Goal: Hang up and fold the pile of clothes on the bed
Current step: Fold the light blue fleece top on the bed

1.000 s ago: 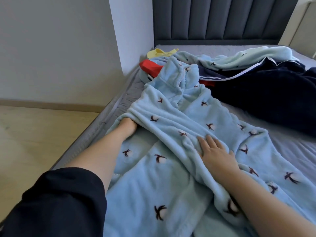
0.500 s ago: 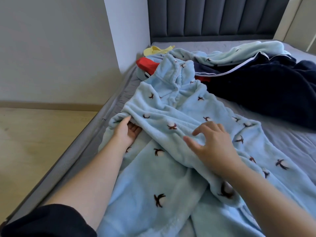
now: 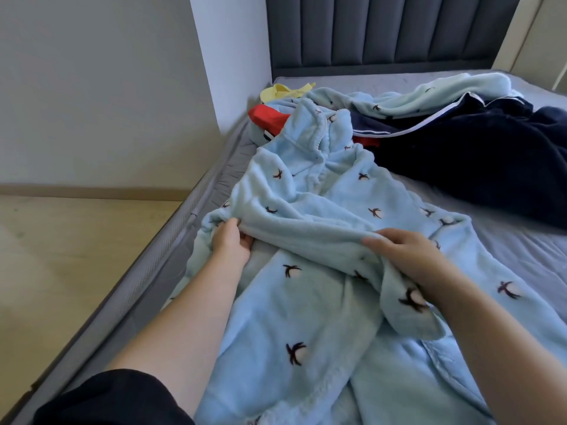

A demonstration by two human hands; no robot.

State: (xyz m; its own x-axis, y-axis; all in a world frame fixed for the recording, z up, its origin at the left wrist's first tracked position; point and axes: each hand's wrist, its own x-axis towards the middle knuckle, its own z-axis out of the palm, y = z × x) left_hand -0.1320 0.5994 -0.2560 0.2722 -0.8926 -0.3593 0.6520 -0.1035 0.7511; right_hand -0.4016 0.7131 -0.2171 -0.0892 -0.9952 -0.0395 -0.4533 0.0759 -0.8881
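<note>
A light blue fleece garment (image 3: 310, 305) with small dark motifs lies spread across the near side of the bed. My left hand (image 3: 230, 242) grips a folded edge of it near the bed's left side, thumb on top. My right hand (image 3: 406, 254) holds the same fold further right, fingers curled over the fabric. Behind it lies the pile: a dark navy garment (image 3: 478, 161) with white piping, a red piece (image 3: 267, 116), a yellow piece (image 3: 283, 91) and another pale blue fleece (image 3: 429, 95).
The grey mattress (image 3: 503, 246) shows bare at the right. Its left edge (image 3: 147, 271) drops to a light wooden floor (image 3: 67, 256). A dark padded headboard (image 3: 386, 32) stands at the back, a white wall column (image 3: 227, 56) beside it.
Both hands moved from lying under and on the fleece to gripping its folded edge. The fold has been drawn toward me and lifted slightly.
</note>
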